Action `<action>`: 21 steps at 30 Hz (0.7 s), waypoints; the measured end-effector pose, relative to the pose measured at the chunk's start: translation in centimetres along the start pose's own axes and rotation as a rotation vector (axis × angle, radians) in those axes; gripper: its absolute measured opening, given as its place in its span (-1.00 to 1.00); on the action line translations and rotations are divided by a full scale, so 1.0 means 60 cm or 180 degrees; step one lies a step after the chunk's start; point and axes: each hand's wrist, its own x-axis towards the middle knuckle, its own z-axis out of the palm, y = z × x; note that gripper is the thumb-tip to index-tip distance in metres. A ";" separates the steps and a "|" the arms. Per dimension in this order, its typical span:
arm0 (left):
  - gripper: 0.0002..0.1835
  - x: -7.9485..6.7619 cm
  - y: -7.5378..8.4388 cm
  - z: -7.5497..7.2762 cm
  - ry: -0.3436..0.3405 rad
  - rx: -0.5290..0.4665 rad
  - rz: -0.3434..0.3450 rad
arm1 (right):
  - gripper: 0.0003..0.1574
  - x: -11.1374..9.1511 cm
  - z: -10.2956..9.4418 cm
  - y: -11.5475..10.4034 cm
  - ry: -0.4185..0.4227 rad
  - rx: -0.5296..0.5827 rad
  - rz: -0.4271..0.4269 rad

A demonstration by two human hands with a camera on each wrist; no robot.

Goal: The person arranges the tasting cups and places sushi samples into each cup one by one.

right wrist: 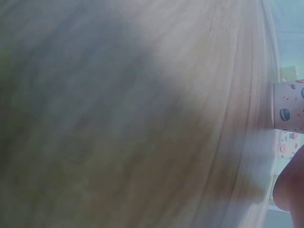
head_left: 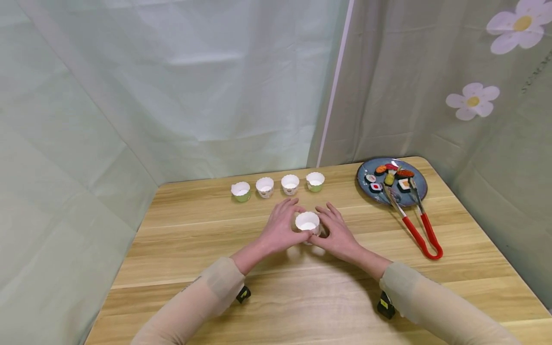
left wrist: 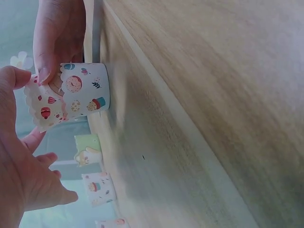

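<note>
Two nested paper baking cups (head_left: 308, 222) stand between both hands at the table's middle. In the left wrist view, the outer cup (left wrist: 86, 88) is white with donut and cupcake prints. The inner cup (left wrist: 45, 111), printed with balloons, sticks out above its scalloped edge. My left hand (head_left: 282, 226) holds the inner cup near its rim between thumb and index finger, other fingers spread. From the opposite side my right hand (head_left: 340, 237) grips the cups, its thumb against the printed wall. The right wrist view catches only part of the printed cup wall (right wrist: 289, 108) at its right edge.
Several more baking cups (head_left: 290, 184) line up behind the hands, some green, some white. At the back right is a blue plate (head_left: 366, 167) bearing sushi pieces (head_left: 389, 179). Red-handled tongs (head_left: 424, 235) lean from the plate onto the wooden table (head_left: 185, 239). Curtains (head_left: 215, 86) surround the table.
</note>
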 end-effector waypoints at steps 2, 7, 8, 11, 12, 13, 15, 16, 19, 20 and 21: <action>-0.28 0.000 0.000 -0.001 0.0015 -0.0005 0.0025 | -0.22 0.000 -0.001 0.000 -0.0001 0.0005 0.0011; -0.29 0.001 0.000 0.000 0.0009 -0.0026 0.0078 | -0.08 -0.002 -0.005 -0.002 -0.0094 0.0009 0.0121; -0.29 0.002 0.000 0.000 0.0004 -0.0037 0.0084 | -0.04 -0.002 -0.005 -0.003 -0.0117 0.0005 0.0139; -0.30 0.003 0.000 0.000 -0.0001 -0.0071 0.0108 | 0.07 -0.003 -0.005 -0.002 -0.0173 -0.0002 0.0178; -0.30 0.003 0.000 0.000 -0.0006 -0.0083 0.0110 | 0.09 -0.004 -0.005 -0.002 -0.0181 -0.0005 0.0177; -0.30 0.003 0.000 0.000 -0.0012 -0.0086 0.0106 | 0.11 -0.004 -0.006 -0.002 -0.0191 -0.0006 0.0172; -0.30 0.003 0.001 0.000 -0.0021 -0.0090 0.0102 | 0.10 -0.005 -0.006 -0.002 -0.0216 -0.0002 0.0171; -0.30 0.003 0.001 -0.001 -0.0030 -0.0090 0.0101 | 0.09 -0.005 -0.007 -0.002 -0.0226 0.0007 0.0169; -0.31 0.003 0.001 -0.002 -0.0076 -0.0073 0.0100 | 0.05 -0.006 -0.007 -0.002 -0.0258 0.0031 0.0161; -0.32 0.003 0.001 -0.002 -0.0089 -0.0066 0.0099 | 0.04 -0.006 -0.007 -0.001 -0.0262 0.0041 0.0155; -0.32 0.003 0.001 -0.002 -0.0110 -0.0052 0.0102 | 0.03 -0.006 -0.007 -0.001 -0.0263 0.0054 0.0147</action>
